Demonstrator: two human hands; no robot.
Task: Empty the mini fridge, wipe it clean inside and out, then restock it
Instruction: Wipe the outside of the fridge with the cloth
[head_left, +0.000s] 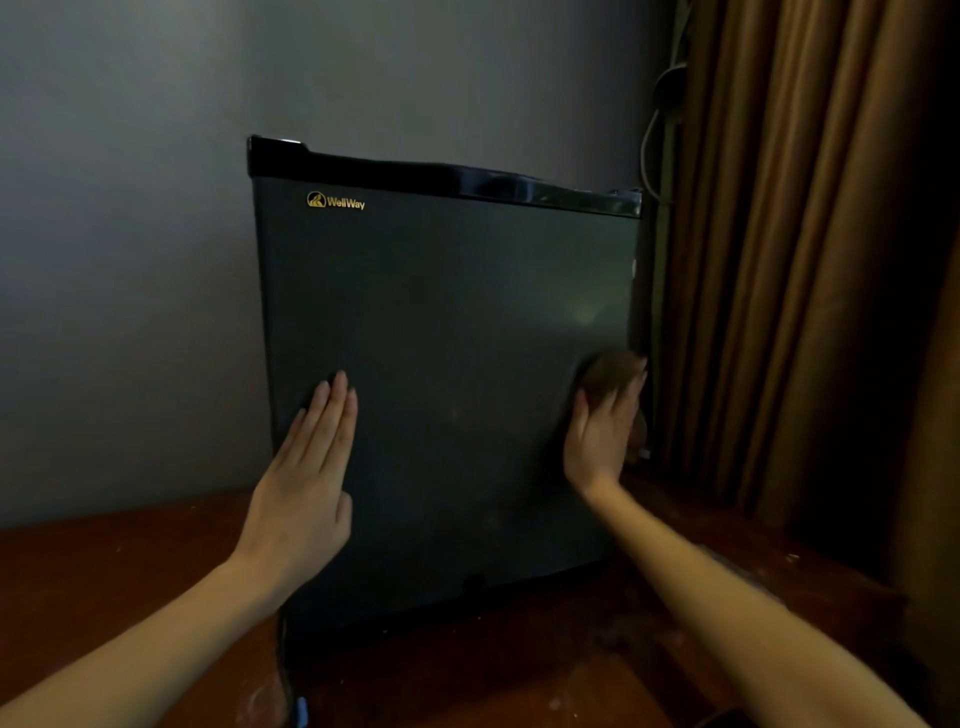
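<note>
The mini fridge (447, 364) stands on a reddish-brown wooden counter (104, 582), pushed back into the corner of a dim room. Its matte black door is closed and faces the camera. A glossy black strip (441, 176) runs along the top edge of the door, and a gold WellWay logo (336, 201) sits near the upper left corner. Behind and to the left of the fridge is a plain grey wall (130, 260). To the right hangs a heavy brown curtain (805, 260) in deep vertical folds, reaching down to the counter. A pale cable (649, 150) loops down the wall in the narrow gap between the fridge and the curtain. The counter top is scuffed and shows pale specks, most of them on the right. A dark cord (283, 670) trails forward from the fridge's lower left corner, with a small blue piece (302, 711) at the bottom edge of the view. The left hand (306, 478) lies flat on the lower left of the door, its grip apart, with the fingers straight, side by side and pointing up. The right hand (600, 441) is at the door's right edge, where it presses a bunched brown cloth (605, 371) against the panel. Its grip is also apart, with the fingers stretched over the wad and the thumb held out to the side. A faint greenish sheen marks the door just above the cloth.
</note>
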